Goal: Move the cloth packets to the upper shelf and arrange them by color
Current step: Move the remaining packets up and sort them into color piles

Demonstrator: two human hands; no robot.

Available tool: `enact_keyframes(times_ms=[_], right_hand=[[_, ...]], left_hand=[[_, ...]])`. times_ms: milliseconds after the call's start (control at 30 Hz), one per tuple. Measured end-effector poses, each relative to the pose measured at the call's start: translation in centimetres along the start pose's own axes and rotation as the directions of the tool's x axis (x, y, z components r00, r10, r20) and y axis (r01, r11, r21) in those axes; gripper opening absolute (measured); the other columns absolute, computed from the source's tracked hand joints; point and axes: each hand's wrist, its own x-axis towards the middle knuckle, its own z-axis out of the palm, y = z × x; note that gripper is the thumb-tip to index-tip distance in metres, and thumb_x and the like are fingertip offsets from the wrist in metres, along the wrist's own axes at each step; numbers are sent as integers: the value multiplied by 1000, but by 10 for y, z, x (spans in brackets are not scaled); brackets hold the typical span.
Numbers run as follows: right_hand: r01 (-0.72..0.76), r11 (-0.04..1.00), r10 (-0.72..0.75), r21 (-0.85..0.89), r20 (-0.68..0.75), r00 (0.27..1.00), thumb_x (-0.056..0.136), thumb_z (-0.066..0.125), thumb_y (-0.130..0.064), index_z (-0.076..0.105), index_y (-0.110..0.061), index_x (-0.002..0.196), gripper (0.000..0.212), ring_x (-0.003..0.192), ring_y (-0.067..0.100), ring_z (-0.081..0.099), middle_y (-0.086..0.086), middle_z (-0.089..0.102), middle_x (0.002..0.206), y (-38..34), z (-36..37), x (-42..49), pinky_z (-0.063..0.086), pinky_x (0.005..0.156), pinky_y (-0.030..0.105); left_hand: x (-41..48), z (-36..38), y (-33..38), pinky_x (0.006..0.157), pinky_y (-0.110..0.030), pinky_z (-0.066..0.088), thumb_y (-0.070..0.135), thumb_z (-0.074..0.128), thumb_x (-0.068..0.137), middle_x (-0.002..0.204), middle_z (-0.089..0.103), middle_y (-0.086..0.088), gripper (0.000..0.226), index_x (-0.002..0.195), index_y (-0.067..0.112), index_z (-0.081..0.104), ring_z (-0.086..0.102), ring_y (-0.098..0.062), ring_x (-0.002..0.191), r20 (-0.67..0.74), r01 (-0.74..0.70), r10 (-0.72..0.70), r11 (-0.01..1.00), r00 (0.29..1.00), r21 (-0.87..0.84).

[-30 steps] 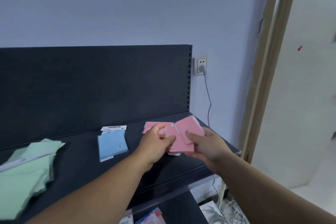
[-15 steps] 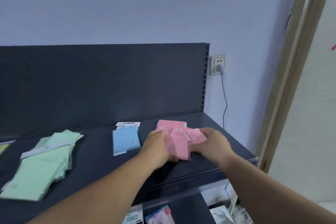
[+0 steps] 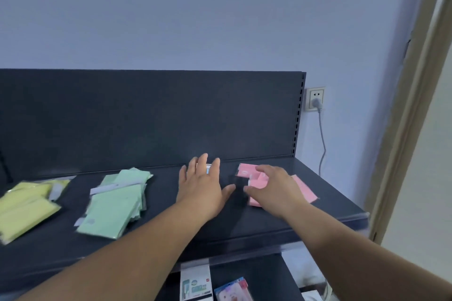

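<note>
Pink cloth packets (image 3: 304,188) lie in a loose pile at the right end of the dark upper shelf (image 3: 256,225). My right hand (image 3: 274,184) hovers over them with fingers spread, holding nothing. My left hand (image 3: 201,184) is flat and spread over the blue packet, of which only a sliver (image 3: 208,168) shows between the fingers. Green packets (image 3: 115,200) sit in a stack left of centre. Yellow packets (image 3: 24,208) lie at the far left.
The shelf's dark back panel (image 3: 146,117) rises behind the packets. A wall socket with a plugged grey cable (image 3: 316,100) is at the right, then a door frame (image 3: 403,129). A lower shelf holds printed packets (image 3: 232,288).
Both hands let go of the pink packets and opened. My left hand moved left over the blue packet. The view swung left, bringing the yellow packets into sight.
</note>
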Motion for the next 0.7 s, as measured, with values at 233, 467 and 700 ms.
enact_keyframes(times_ms=[233, 467, 700], right_hand=[[148, 988, -152, 45, 113, 982, 80, 69, -46, 44, -31, 142, 68, 125, 18, 49, -5, 46, 144, -99, 62, -28, 42, 97, 29], [391, 918, -394, 65, 247, 885, 82, 65, -49, 39, -30, 144, 70, 134, 22, 38, -1, 38, 149, -230, 162, -91, 35, 110, 37], [583, 803, -590, 124, 306, 747, 88, 60, -46, 30, -30, 148, 68, 140, 19, 26, -3, 27, 154, -334, 248, -180, 26, 115, 36]], left_hand=[[-59, -46, -107, 117, -44, -3, 66, 34, 90, 160, 0, -2, 76, 151, 28, 10, -3, -24, 147, -71, 147, -144, 988, 987, 39], [-166, -98, -253, 116, -45, 1, 69, 34, 88, 160, 7, -3, 77, 151, 29, 12, 2, -27, 146, -116, 394, -379, 905, 918, 160], [-292, -143, -371, 118, -45, 1, 69, 32, 89, 160, 5, -2, 80, 152, 28, 7, 0, -26, 147, -112, 622, -613, 757, 782, 202]])
